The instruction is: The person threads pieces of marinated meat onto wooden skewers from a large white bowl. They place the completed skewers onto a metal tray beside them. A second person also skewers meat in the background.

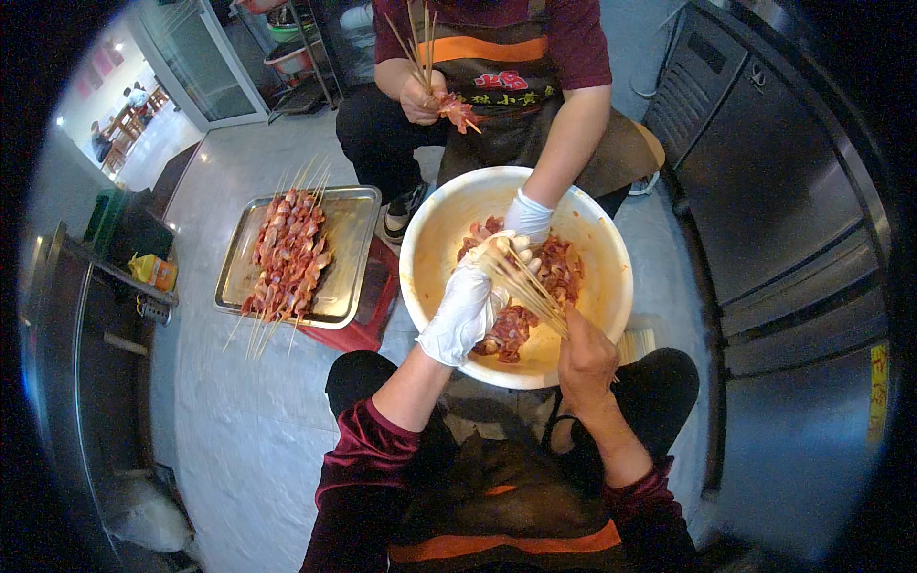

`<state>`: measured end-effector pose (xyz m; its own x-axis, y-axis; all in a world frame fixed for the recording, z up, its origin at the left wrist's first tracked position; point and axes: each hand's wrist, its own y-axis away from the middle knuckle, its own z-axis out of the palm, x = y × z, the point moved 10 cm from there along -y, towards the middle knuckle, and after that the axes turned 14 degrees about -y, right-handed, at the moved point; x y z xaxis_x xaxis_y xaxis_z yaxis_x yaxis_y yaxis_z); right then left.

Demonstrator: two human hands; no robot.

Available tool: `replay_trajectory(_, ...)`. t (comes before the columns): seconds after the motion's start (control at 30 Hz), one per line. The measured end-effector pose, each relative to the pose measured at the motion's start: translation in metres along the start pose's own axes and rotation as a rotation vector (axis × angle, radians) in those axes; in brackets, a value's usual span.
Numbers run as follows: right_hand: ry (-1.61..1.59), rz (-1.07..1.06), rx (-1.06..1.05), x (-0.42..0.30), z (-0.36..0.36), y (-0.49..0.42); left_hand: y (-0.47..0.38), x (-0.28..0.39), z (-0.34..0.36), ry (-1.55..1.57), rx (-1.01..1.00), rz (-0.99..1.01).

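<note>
My left hand [469, 301], in a white glove, is over the large white basin [428, 276]. Its fingers curl near the far ends of a bundle of wooden skewers [537, 294]; what lies inside them is hidden. Bare, my right hand [589, 362] grips the near end of that bundle above the basin's rim. Raw, reddish marinated meat pieces [510, 331] lie in the basin beneath both hands. Across from me, a co-worker's gloved hand [529, 217] reaches into the meat. The co-worker's other hand [423, 99] holds several skewers, one threaded with meat [458, 111].
To the left, a metal tray [347, 251] with loaded meat skewers [288, 251] rests on a red stool [369, 308]. More bare skewers [637, 346] lie beside the basin at right. A steel cabinet [781, 186] lines the right side; a metal counter [107, 344] stands left.
</note>
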<state>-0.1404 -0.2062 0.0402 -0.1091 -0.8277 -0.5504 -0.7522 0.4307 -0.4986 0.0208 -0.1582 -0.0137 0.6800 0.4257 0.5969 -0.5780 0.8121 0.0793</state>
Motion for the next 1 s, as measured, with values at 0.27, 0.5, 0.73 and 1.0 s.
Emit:
replay_trajectory(0.27, 0.222, -0.214, 0.044, -0.03, -0.003, -0.019, 0.01, -0.016, 0.007, -0.019, 0.049, -0.059)
replay_trajectory(0.5, 0.228, -0.232, -0.033, -0.039, 0.01, -0.038, 0.014, 0.007, 0.013, 0.014, 0.053, 0.049)
replay_trajectory(0.73, -0.712, 0.259, -0.067, 0.005, 0.035, -0.037, 0.012, 0.013, 0.005, -0.021, 0.082, 0.061)
replay_trajectory(1.0, -0.484, 0.157, -0.005, 0.001, 0.023, -0.035, 0.01, 0.0, 0.009, 0.022, 0.065, -0.003)
